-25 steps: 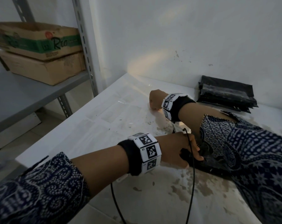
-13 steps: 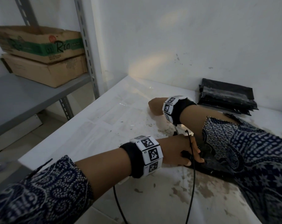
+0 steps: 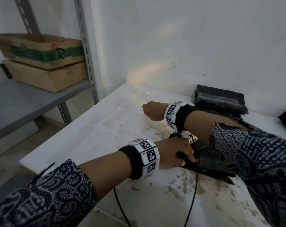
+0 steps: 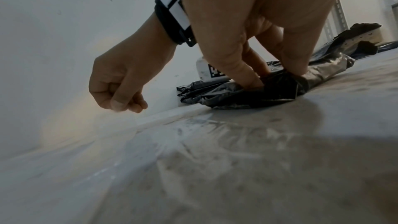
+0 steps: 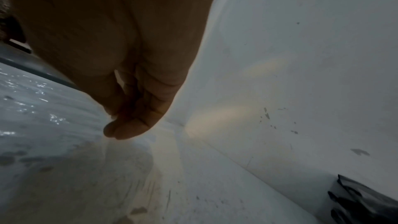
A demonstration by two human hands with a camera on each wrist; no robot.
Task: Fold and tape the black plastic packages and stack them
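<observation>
A crumpled black plastic package [image 3: 211, 163] lies on the white table [image 3: 93, 138] under my right forearm. My left hand [image 3: 185, 155] pinches its folded end between thumb and fingertips [image 4: 249, 79] and holds the black package [image 4: 237, 94] down on the table. My right hand [image 3: 149, 111] hovers just above the table beyond it, curled, thumb against forefinger. Nothing shows clearly between the right hand [image 4: 120, 103] fingers, nor in the right wrist view, where the right hand [image 5: 120, 125] is in shadow. A stack of folded black packages [image 3: 219, 102] lies against the wall.
Clear tape strips [image 3: 122, 106] shine on the table near the right hand. A black cable [image 3: 194, 185] hangs from my wrists. Cardboard boxes [image 3: 40, 53] sit on a grey metal shelf [image 3: 24, 104] left of the table. The wall is close behind. The stack [image 5: 361, 205] shows again.
The right hand has come a little lower and nearer, still curled. The left hand stays on the package end.
</observation>
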